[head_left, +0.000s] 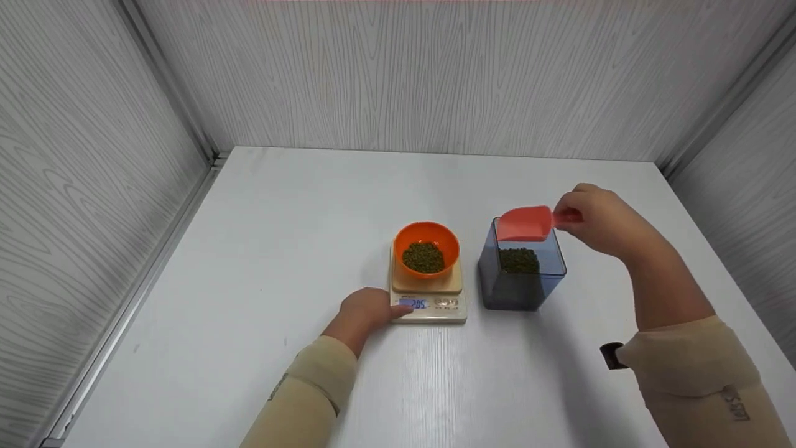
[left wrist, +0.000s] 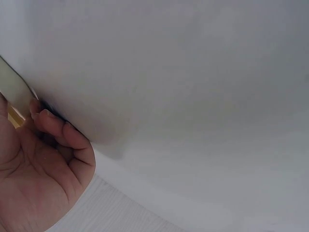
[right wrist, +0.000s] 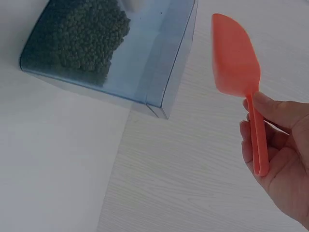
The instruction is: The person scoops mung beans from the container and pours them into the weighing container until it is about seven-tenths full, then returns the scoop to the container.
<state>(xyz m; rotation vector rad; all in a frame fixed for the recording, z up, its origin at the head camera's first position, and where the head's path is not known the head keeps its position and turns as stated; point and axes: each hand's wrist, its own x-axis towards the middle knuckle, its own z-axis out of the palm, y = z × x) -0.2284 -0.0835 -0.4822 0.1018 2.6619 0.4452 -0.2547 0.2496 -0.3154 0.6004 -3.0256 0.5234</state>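
My right hand (head_left: pixel 597 218) pinches the handle of a red scoop (head_left: pixel 525 224), held level over the far side of a translucent blue-grey container (head_left: pixel 552 264). In the right wrist view the scoop (right wrist: pixel 235 60) looks bare, beside the container (right wrist: pixel 145 53) with dark green pellets (right wrist: pixel 87 43). My left hand (head_left: pixel 368 308) grips the left front edge of a kitchen scale (head_left: pixel 444 315), thumb over the display and fingers curled at its side. On the scale sits an orange bowl (head_left: pixel 429 230) with green pellets (head_left: pixel 424 257) inside. The partly covered display seems to read 205.
A white table (head_left: pixel 298 211) lies beneath everything, with grey wood-grain panels (head_left: pixel 398 74) behind and at both sides. The container stands just right of the scale, with a narrow gap between them. A metal frame edge (head_left: pixel 168 249) runs along the left.
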